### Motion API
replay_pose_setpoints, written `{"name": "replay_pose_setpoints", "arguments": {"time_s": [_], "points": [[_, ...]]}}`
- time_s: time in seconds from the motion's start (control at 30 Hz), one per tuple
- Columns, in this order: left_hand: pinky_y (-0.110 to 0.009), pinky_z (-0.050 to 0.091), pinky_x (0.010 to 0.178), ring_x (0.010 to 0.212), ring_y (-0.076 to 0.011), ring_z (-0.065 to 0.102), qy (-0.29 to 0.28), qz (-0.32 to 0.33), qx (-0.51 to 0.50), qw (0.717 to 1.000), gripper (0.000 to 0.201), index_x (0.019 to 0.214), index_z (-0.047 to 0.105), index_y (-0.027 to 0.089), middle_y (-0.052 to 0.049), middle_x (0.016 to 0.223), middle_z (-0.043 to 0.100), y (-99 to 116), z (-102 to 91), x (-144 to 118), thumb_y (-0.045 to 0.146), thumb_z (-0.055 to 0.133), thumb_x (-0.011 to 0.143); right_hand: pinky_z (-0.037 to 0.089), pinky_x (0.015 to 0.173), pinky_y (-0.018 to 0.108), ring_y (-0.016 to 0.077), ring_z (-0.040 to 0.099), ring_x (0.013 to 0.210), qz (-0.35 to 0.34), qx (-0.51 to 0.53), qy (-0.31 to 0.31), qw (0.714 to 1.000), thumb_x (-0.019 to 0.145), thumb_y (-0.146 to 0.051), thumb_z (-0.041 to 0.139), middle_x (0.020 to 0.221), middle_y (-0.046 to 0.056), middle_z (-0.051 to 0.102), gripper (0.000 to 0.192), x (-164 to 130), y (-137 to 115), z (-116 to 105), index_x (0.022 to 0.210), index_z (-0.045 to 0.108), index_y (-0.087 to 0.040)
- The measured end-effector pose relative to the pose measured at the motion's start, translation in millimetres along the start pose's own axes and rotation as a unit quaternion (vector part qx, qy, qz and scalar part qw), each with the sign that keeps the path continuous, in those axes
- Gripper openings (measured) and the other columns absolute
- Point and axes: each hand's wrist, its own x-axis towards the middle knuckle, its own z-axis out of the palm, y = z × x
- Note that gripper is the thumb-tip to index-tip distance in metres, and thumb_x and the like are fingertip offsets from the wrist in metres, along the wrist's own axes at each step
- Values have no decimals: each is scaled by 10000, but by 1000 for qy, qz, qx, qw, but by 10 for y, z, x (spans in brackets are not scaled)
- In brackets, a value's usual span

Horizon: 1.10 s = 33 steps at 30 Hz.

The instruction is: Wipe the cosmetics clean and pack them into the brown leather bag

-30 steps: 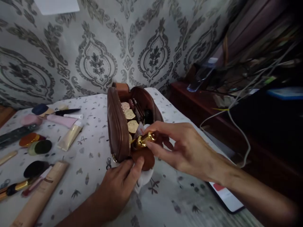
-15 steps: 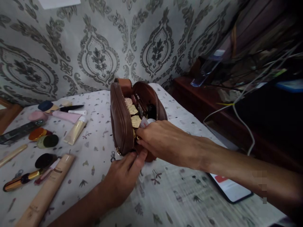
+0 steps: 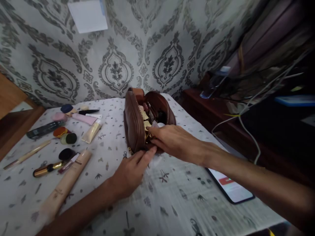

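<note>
A brown leather makeup bag (image 3: 134, 123) stands unzipped in the middle of the table. Gold-coloured packs (image 3: 147, 125), a dark round item (image 3: 161, 116) and other cosmetics fill it. My left hand (image 3: 130, 170) grips the bag's near end low down, thumb and fingers against its edge. Reaching in over the near end, my right hand (image 3: 173, 142) has its fingers bent together beside the gold packs. Whatever lies between those fingertips is too small and shaded to name.
Left on the patterned cloth lie a beige tube (image 3: 71, 183), a cream tube (image 3: 91, 131), a pink tube (image 3: 85, 118), a brush (image 3: 29, 154) and several other cosmetics. A phone (image 3: 236, 188) lies right, under my forearm. Beyond are a bottle (image 3: 214, 83) and cables (image 3: 248, 131).
The view has tilted up and shifted left, so everything sits further right or smaller. My right fingers have moved slightly within the bag's opening; my left hand stays at its near end.
</note>
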Motion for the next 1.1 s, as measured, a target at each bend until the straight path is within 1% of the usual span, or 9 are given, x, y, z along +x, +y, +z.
{"name": "replay_pose_setpoints", "arguments": {"time_s": [0.17,0.3,0.4,0.53,0.67,0.77,0.9,0.97,1.1], "points": [[-366,538,917,1136,-221,603,-5,-56,-101,993,792,1465,311,240,-91,1262,598,96,-169,-343,-16,345,716,325,517,235,133,589,538,7,77,146,986,941,-220,477,658,3,673,258,-223,-2,50,1138,638,-174],[-333,524,841,978,-210,611,19,-135,-134,982,653,1216,545,203,-74,1085,610,102,-299,-727,-8,364,625,373,496,220,115,550,479,16,175,260,950,954,-296,478,626,-1,670,299,-435,-135,180,1139,671,-163],[-320,491,830,946,-208,592,63,-177,-139,972,522,1008,603,190,-56,979,609,88,-422,-990,10,372,576,412,482,214,111,562,483,-4,246,282,927,950,-316,484,694,23,710,289,-553,-315,314,1072,695,-160],[-309,470,781,844,-202,580,110,-278,-142,944,303,849,578,188,-29,847,612,57,-632,-1258,65,411,628,463,505,229,131,587,503,-56,303,245,919,943,-318,485,661,18,702,271,-570,-606,554,969,716,-180],[-298,472,774,839,-203,582,190,-371,-129,900,225,980,575,176,-18,849,617,-107,-915,-1479,200,495,770,509,594,260,163,651,607,-104,337,186,917,937,-306,472,712,38,728,285,-458,-946,818,960,722,-170],[-297,474,769,825,-195,577,249,-403,-76,877,291,1078,557,162,-30,907,616,-375,-1189,-1649,368,508,879,503,613,273,173,654,635,-115,363,138,914,932,-301,449,730,49,726,315,-339,-1208,970,981,724,-154],[-361,456,911,974,-232,560,316,-391,116,857,374,1125,569,148,-88,1003,590,-847,-1450,-1888,409,343,980,413,490,237,132,535,481,-108,437,73,890,886,-318,486,556,-4,602,296,-132,-1542,1069,938,730,-159],[-390,428,979,1066,-248,536,239,-384,188,872,410,1131,581,144,-120,1057,574,-1034,-1453,-2004,333,239,1006,382,456,224,111,500,440,-98,509,29,855,859,-347,522,544,-21,569,279,-5,-1699,1096,927,721,-164],[-448,430,959,1073,-285,535,77,-373,212,900,338,1210,584,186,-124,1151,584,-1169,-1298,-2182,303,369,977,346,413,216,85,459,394,-63,650,-46,756,787,-459,604,566,-32,575,328,255,-1962,1195,899,693,-164]]}}
